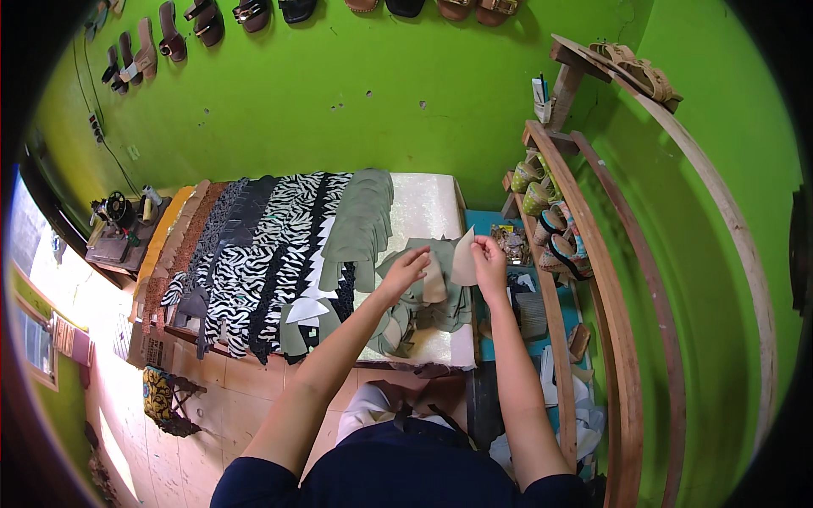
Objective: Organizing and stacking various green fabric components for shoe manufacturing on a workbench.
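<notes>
Table [428, 196] with rows of cut pieces [284, 207], zebra-striped, black, brown, grey-green. Wooden rack [625, 381] at right. Pile of grey-green pieces [450, 315] near table's front edge. Cardboard box [156, 349] below table's left end, contents hidden. Hands apart: right hand [489, 262] pinching beige piece [463, 261] upright over pile; left hand [406, 269] over pile, fingers loosely spread, contact unclear. White holder [543, 111] on rack, pens [539, 88] standing inside.
</notes>
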Motion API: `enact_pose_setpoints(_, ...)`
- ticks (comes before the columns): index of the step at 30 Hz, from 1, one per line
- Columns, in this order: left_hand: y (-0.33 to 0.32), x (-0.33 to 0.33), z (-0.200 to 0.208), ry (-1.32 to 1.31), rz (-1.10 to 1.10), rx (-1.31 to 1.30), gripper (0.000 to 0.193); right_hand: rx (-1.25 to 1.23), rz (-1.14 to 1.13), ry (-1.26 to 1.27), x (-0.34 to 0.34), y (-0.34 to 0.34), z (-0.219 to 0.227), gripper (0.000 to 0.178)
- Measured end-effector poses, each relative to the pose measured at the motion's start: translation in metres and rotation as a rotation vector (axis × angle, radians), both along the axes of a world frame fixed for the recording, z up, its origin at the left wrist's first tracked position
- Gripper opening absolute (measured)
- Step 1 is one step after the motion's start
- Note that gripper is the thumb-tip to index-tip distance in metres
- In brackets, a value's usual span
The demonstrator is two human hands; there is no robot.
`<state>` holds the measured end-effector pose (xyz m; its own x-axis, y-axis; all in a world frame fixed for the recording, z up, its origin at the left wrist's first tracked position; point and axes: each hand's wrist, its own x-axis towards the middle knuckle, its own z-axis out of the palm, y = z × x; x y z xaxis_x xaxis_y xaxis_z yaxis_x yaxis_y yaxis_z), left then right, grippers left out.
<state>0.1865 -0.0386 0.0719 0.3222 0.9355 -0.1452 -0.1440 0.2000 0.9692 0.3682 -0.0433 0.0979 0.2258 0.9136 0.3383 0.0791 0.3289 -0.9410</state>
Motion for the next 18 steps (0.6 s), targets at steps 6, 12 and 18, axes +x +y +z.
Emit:
enact_pose_setpoints(6, -0.015, 0.002, 0.024, -0.127, -0.084, -0.16, 0.04, -0.048, 0.243, -0.445, -0.028, -0.024, 0.002, 0.02)
enact_pose_setpoints(12, -0.016, -0.027, 0.003, 0.057, 0.077, -0.017, 0.031, 0.089, 0.367, -0.606, -0.046, -0.025, -0.02, 0.036)
enact_pose_setpoints(18, -0.034, -0.067, 0.016, 0.181, -0.019, 0.1, 0.03, 0.062, 0.314, -0.665, -0.06, -0.029, -0.026, 0.058)
